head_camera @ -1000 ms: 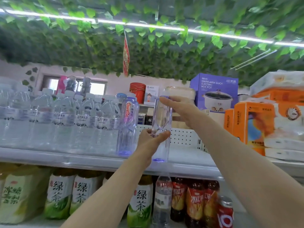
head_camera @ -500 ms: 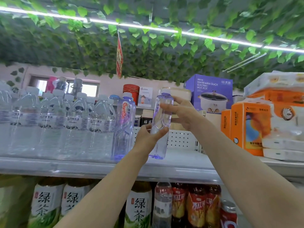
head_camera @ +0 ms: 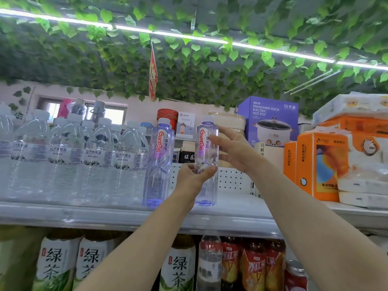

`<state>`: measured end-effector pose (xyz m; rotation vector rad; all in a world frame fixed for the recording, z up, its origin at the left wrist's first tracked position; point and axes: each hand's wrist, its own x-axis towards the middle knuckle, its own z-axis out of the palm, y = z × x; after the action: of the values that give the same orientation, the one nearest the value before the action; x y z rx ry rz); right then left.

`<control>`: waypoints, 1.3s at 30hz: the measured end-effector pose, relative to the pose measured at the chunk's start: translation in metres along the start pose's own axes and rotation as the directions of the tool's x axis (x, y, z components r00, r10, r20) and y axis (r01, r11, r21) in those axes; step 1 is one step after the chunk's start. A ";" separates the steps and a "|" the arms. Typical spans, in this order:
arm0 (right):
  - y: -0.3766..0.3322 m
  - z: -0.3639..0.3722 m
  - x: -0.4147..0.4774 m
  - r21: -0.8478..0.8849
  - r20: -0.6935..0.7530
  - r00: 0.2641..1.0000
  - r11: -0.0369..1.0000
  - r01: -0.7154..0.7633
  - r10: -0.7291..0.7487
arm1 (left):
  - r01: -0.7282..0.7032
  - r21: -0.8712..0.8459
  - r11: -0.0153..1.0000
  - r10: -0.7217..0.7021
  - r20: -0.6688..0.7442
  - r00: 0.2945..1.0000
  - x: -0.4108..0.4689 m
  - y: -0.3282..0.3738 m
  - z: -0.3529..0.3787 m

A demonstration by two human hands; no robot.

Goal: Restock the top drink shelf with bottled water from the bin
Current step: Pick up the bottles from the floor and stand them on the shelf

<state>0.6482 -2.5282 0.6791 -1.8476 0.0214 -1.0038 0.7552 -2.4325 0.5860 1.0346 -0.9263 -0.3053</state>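
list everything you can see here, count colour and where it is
held Ganten bottle: one, lilac-tinted, upright, base at the top shelf
second Ganten bottle: one, lilac-tinted, top shelf, left of the held one
clear water bottles: many, colourless, top shelf left
hot pot box: one, purple, behind, right
tissue packs: several, orange and white, top shelf right
green tea bottles: three showing, green and white, below the top shelf
red tea bottles: about three, red, below, right
leaf vines: many, green, overhead
left hand: grips the held Ganten bottle at its middle
right hand: fingers touch its upper side
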 end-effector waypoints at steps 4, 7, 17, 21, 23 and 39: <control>0.002 0.007 0.006 -0.104 -0.062 0.998 0.994 -0.033 0.026 | -0.028 0.050 0.998 0.031 -0.061 0.998 0.004 -0.010 -0.002; 0.006 0.010 0.012 -0.111 -0.115 0.993 0.993 -0.042 0.029 | -0.027 0.065 0.998 0.032 -0.082 0.996 0.008 -0.014 -0.006; 0.020 0.018 0.042 -0.023 -0.120 0.991 0.998 -0.066 0.063 | -0.074 0.005 0.997 0.074 -0.093 0.993 0.018 -0.025 -0.010; 0.032 0.024 0.053 -0.002 -0.108 0.991 0.997 -0.075 0.074 | -0.123 0.019 0.992 0.124 -0.117 0.985 0.016 -0.026 -0.009; 0.037 0.027 0.057 0.013 -0.097 0.992 0.997 -0.082 0.083 | -0.129 0.037 0.991 0.133 -0.139 0.981 0.016 -0.026 -0.008; 0.046 0.034 0.061 -0.027 -0.063 0.994 0.995 -0.094 0.092 | -0.131 0.085 0.988 0.147 -0.231 0.962 0.023 -0.030 -0.006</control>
<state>0.7283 -2.5521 0.6770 -1.8255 0.1592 -1.0002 0.7795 -2.4583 0.5709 1.0378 -0.7929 -0.0307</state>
